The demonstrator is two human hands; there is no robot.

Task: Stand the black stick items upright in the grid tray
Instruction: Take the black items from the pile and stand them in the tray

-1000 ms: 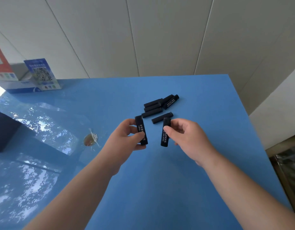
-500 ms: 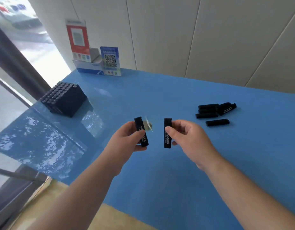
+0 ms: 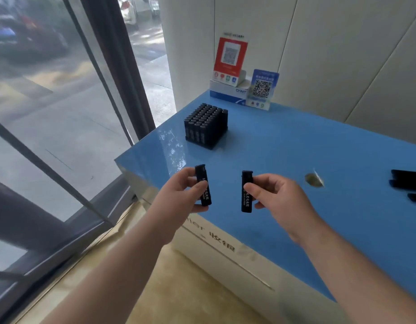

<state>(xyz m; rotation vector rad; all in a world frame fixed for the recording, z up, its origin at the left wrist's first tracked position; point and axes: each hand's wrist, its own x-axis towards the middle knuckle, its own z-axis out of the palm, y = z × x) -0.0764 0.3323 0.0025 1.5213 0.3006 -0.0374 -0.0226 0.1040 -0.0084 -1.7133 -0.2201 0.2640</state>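
Note:
My left hand (image 3: 181, 195) grips one black stick (image 3: 203, 185) with white lettering, held upright above the blue table's near-left corner. A second black stick (image 3: 246, 191) stands upright in my right hand (image 3: 276, 197), a short gap to the right of the first. The black grid tray (image 3: 206, 126), packed with several upright black sticks, sits farther back on the table near its left edge, well apart from both hands. More black sticks (image 3: 407, 182) lie flat at the right edge of the view, partly cut off.
The blue table (image 3: 296, 148) ends at a left edge close to a glass wall with dark frames (image 3: 122, 73). Red and blue QR-code signs (image 3: 230, 59) on a white box (image 3: 227, 91) stand at the back. A small shiny wrapper (image 3: 314, 180) lies right of my hands.
The view has swung left, so the grid tray now sits ahead and the loose pile has slid to the right edge. Both hands keep their sticks and have spread slightly apart.

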